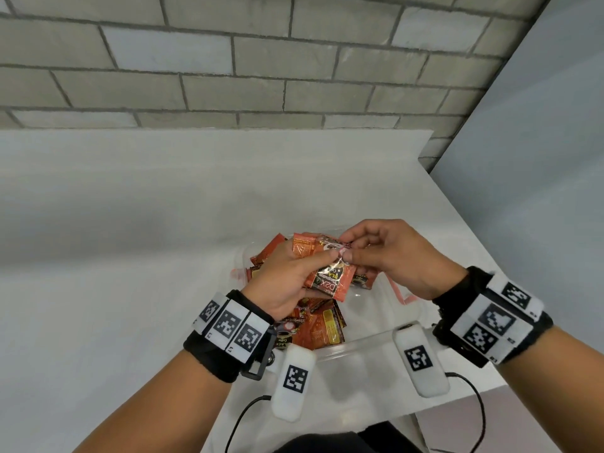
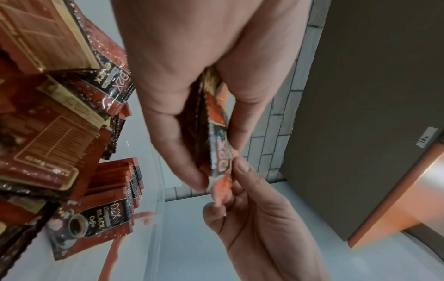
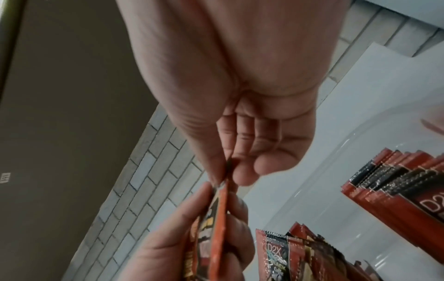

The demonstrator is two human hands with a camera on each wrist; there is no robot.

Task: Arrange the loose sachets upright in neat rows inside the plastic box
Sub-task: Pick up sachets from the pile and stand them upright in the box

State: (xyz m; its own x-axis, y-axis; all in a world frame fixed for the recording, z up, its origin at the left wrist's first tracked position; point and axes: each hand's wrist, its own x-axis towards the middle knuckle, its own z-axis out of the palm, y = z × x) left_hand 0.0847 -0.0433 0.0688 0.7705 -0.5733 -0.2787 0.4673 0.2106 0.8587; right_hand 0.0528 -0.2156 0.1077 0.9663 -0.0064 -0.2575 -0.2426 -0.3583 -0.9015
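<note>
My left hand (image 1: pixel 295 277) grips a small stack of red and black coffee sachets (image 1: pixel 330 281) above the clear plastic box (image 1: pixel 369 343). Thumb and fingers of that hand (image 2: pixel 192 133) clamp the stack (image 2: pixel 217 152) edge-on. My right hand (image 1: pixel 382 256) pinches the far corner of the top sachet between thumb and forefinger. The same pinch shows in the right wrist view, with my right hand (image 3: pixel 230 169) on the sachet edge (image 3: pixel 222 205). More sachets (image 1: pixel 322 328) lie loose in the box's near left part. A row stands upright in the box (image 3: pixel 396 182).
The box sits on a white table (image 1: pixel 130 256) near its right edge (image 1: pixel 470 233). A grey brick wall (image 1: pixel 228 60) runs behind. A black cable (image 1: pixel 470 387) hangs at the near table edge. The box has orange clips (image 1: pixel 397 294).
</note>
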